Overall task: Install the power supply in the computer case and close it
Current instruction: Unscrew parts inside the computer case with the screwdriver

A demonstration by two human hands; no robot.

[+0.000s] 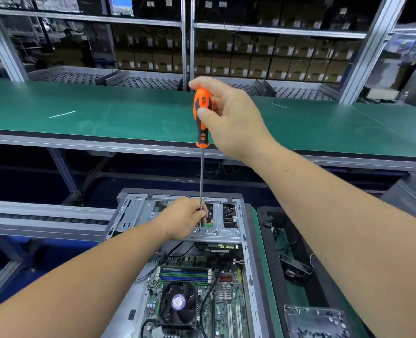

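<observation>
An open computer case [247,240] lies flat in front of me, its motherboard [194,289] and a black CPU fan [177,304] exposed. A long screwdriver [201,181] with an orange and black handle stands upright, its tip on a screw in the grey metal drive bracket [216,231] at the case's far end. My right hand [229,118] grips the handle from the right. My left hand [186,219] pinches the lower shaft just above the tip. No power supply is visible in the case.
A black tray [272,259] to the right of the case holds a small black fan [296,269] and cables. A clear plastic box [316,323] of small parts sits at lower right. A green conveyor belt [104,115] runs across behind, with shelves of boxes [275,62] beyond.
</observation>
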